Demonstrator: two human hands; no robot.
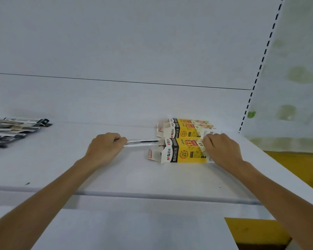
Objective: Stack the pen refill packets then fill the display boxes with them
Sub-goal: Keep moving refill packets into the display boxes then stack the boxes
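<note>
On the white shelf point(116, 174) lie three yellow and white display boxes on their sides. My right hand point(222, 150) grips the right end of the nearest display box point(184, 152). My left hand point(105, 147) holds a thin stack of pen refill packets point(143, 142) level, with its far end at the open left mouth of that box. Two more display boxes point(186, 128) lie just behind it. A loose pile of refill packets point(13, 130) lies at the far left of the shelf.
The shelf's back panel point(134, 51) rises behind the boxes. A slotted upright point(260, 69) stands at the right. A yellow surface point(296, 168) shows to the right, below the shelf's front edge point(134, 194).
</note>
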